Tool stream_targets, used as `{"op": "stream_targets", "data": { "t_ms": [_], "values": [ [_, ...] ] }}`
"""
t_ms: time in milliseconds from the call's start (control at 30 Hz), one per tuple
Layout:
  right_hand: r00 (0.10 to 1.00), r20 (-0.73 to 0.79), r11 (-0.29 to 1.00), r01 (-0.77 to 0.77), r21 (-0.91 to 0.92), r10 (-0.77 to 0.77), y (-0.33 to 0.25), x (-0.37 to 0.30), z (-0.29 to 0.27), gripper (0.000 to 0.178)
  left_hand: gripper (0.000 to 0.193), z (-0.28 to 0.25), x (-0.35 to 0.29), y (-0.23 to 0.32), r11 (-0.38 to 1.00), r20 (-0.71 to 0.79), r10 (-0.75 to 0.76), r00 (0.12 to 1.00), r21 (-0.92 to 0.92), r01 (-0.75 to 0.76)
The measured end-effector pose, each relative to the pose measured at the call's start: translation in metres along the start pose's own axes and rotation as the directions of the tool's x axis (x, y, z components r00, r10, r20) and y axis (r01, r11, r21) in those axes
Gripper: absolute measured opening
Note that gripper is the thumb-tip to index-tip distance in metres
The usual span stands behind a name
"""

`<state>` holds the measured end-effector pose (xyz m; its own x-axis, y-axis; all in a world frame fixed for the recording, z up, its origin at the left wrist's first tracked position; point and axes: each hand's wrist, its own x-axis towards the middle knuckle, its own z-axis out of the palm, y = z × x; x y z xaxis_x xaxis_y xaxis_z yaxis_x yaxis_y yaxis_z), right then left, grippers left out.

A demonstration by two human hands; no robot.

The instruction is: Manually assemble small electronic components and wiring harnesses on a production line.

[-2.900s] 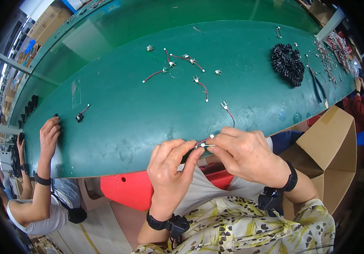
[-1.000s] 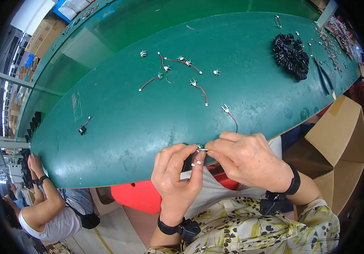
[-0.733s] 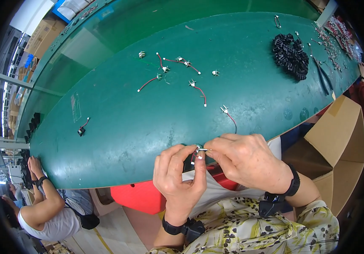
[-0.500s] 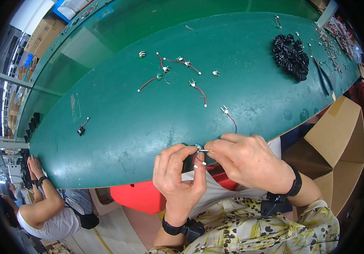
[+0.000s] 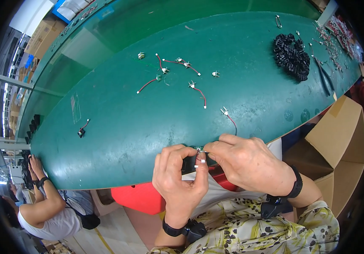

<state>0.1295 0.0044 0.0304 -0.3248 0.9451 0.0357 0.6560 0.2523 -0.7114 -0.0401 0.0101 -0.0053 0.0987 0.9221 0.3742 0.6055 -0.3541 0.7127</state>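
Note:
At the table's near edge, my left hand (image 5: pixel 177 173) pinches a small wired plug part (image 5: pixel 199 148) between thumb and forefinger. Two white connector ends (image 5: pixel 202 161) hang over the thumb on dark-red leads. Close against it from the right, my right hand (image 5: pixel 249 161) has its fingers closed on a thin metal piece (image 5: pixel 204 151), whose tip touches the part; its full shape is hidden by the fingers. Just beyond my right hand lies a pronged plug part with a red and black lead (image 5: pixel 225 111).
More pronged parts with red leads (image 5: pixel 193 85) lie across the green table (image 5: pixel 131 127). Farther right are a heap of black pieces (image 5: pixel 291 57), pliers (image 5: pixel 325 78) and scattered small parts (image 5: pixel 330 46). An open cardboard box (image 5: pixel 334 139) stands at right; a co-worker (image 5: pixel 46 207) sits at left.
Both hands stay in nearly the same place. The wired part has turned slightly in my left fingers, and its hanging connectors have shifted a little; the red lead below is now less visible.

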Motion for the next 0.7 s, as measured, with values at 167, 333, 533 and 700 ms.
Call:
{"op": "stream_targets", "data": {
  "t_ms": [167, 333, 533, 700],
  "values": [
    [1.0, -0.016, 1.0, -0.019, -0.02, 0.018, -0.001, -0.002, 0.002, 0.014, 0.019, 0.004, -0.002, -0.003, 0.999, -0.041, 0.028, 0.999, 0.028, -0.027],
    [0.995, -0.09, 0.997, -0.053, -0.05, 0.049, 0.002, -0.001, 0.003, 0.008, 0.019, 0.008, -0.004, -0.001, 0.991, -0.066, 0.056, 0.996, 0.127, -0.048],
    [0.989, -0.086, 0.991, -0.126, -0.044, 0.122, -0.007, 0.002, -0.001, 0.024, 0.018, 0.007, 0.0, 0.0, 0.993, -0.049, 0.052, 0.997, 0.111, -0.046],
    [0.998, -0.061, 0.999, -0.029, -0.026, 0.028, 0.007, 0.001, 0.0, 0.028, 0.018, 0.007, 0.001, -0.001, 0.999, -0.019, 0.025, 1.0, 0.032, -0.025]
  ]
}}
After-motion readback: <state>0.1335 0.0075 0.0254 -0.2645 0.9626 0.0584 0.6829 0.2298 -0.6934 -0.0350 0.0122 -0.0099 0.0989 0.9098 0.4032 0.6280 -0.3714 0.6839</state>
